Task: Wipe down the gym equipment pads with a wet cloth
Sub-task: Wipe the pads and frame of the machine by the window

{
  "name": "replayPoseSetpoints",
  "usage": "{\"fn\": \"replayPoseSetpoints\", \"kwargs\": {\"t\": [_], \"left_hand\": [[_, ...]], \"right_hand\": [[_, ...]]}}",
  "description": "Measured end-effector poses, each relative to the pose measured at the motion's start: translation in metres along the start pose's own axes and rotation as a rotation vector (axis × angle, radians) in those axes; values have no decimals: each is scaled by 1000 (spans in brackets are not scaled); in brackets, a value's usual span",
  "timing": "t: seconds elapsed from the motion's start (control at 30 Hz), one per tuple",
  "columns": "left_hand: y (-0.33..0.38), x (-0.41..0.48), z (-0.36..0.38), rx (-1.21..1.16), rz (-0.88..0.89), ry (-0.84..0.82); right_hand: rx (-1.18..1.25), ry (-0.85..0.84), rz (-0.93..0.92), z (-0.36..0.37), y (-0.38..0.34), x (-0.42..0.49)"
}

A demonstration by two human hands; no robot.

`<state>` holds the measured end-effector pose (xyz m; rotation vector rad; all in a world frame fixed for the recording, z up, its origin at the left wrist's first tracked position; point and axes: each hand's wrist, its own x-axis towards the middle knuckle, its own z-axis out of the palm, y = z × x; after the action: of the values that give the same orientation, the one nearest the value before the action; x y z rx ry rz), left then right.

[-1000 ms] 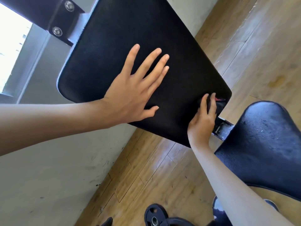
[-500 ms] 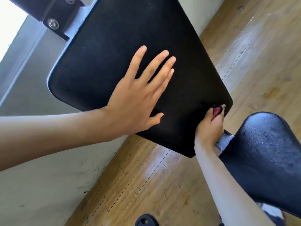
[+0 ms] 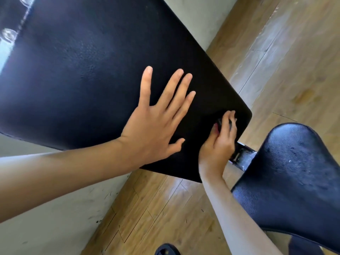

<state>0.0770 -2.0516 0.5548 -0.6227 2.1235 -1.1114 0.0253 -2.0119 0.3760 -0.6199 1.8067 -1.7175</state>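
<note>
Pad (image 3: 82, 80) was black, grained; left hand (image 3: 152, 129) lay flat, fingers spread, while right hand (image 3: 219, 142) clutched a cloth (image 3: 216, 128) — largely hidden.

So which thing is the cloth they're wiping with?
Start at the big black back pad, upper left. At its lower right corner, the right hand grips a small bunched cloth. Only it shows red; the left hand lies flat, empty.
</note>
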Motion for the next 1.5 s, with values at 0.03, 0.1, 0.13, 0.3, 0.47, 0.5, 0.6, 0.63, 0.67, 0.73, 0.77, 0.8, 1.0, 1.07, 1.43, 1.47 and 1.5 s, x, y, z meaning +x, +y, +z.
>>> {"fn": "replayPoseSetpoints", "kwargs": {"t": [0.03, 0.1, 0.13, 0.3, 0.47, 0.5, 0.6, 0.63, 0.67, 0.73, 0.77, 0.8, 1.0, 1.07, 1.43, 1.47, 1.5], "left_hand": [[0, 0, 1, -7, -7, -5], [0, 1, 1, -2, -15, -27], [-1, 2, 0, 1, -14, -32], [1, 0, 0, 10, -15, -12], [2, -1, 2, 7, -23, 9], [2, 0, 1, 9, -20, 4], [2, 0, 0, -3, -27, 0], [1, 0, 0, -2, -32, -6], [1, 1, -1, -3, -34, -13], [0, 0, -2, -15, -26, -18], [1, 0, -2, -19, -24, -14], [1, 0, -1, -15, -26, -13], [2, 0, 0, -9, -37, -16], [3, 0, -1, -9, -32, -18], [4, 1, 0, -10, -32, -2], [4, 1, -1, -15, -31, 0], [4, 1, -1, -17, -31, 0]], "right_hand": [[11, -26, -92, 4, -17, 1], [50, -140, -368, 6, -33, 1], [43, -179, -471, 5, -30, 4], [-102, -153, -299, -19, 41, 4], [83, -25, 68, -26, 29, 10], [128, -8, 83, -25, 16, 14], [182, -29, -76, -23, -32, 20], [177, -99, -185, -22, -44, 21], [176, -195, -249, -20, -51, 21], [242, -308, -172, -22, -52, 19], [326, -323, -69, -25, -50, 19], [415, -318, 21, -30, -47, 20], [234, -337, -192, -25, -41, 10], [59, -328, -203, -15, -31, 6], [-45, -57, -6, -13, 47, 10], [1, -13, 120, -14, 44, 11], [39, 23, 188, -13, 38, 14]]}}
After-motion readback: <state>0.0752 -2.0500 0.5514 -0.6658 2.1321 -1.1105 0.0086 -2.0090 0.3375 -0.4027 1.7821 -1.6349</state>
